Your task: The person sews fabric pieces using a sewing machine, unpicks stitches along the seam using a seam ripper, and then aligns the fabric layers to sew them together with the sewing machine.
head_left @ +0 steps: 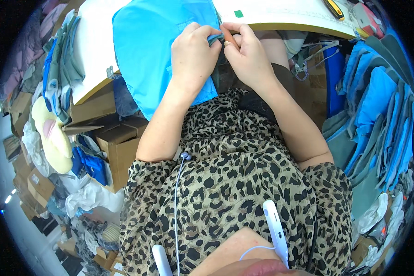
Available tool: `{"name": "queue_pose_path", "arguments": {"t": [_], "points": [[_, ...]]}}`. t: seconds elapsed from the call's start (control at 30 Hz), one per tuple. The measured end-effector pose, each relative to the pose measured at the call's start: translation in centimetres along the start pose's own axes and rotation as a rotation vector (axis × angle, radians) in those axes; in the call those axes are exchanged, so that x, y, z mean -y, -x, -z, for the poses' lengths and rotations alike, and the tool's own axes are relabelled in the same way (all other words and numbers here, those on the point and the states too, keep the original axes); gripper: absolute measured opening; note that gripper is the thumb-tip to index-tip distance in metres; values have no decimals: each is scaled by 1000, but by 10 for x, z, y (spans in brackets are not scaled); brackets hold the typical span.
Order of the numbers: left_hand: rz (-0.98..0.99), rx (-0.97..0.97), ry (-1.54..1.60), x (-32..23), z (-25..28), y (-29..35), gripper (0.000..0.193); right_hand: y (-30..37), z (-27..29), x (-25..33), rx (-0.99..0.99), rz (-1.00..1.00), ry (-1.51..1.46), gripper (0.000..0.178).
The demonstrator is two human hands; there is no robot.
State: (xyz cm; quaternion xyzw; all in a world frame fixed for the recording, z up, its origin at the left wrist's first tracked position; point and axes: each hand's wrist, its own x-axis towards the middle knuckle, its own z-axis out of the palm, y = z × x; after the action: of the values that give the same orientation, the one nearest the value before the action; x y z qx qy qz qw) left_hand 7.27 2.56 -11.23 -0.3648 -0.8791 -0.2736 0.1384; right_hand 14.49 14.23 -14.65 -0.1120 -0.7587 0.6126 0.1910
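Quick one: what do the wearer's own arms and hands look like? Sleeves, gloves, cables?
Left hand and right hand are ungloved; no wristwear shows. Forearms are uncovered, with no cables or markings visible on them. Loose leopard-print sleeves, black spots on beige, end around the elbows: left sleeve, right sleeve.

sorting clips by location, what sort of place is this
Probably a textile or sewing workroom: blue fabric draped over a white table, blue and grey cloth pieces piled at right, cardboard boxes at left.
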Motion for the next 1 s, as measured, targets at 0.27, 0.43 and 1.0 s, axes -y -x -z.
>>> {"name": "queue_pose_path", "arguments": {"t": [0.27,0.43,1.0], "points": [[-32,1,12,-5,-3,3,15,-8,0,-7,-30,14,32,36],[-37,-7,-12,-7,-1,4,15,-8,-6,-12,-61,55,-17,37],[60,-81,47,-11,18,12,15,-41,-11,-4,35,28,-142,39]]}}
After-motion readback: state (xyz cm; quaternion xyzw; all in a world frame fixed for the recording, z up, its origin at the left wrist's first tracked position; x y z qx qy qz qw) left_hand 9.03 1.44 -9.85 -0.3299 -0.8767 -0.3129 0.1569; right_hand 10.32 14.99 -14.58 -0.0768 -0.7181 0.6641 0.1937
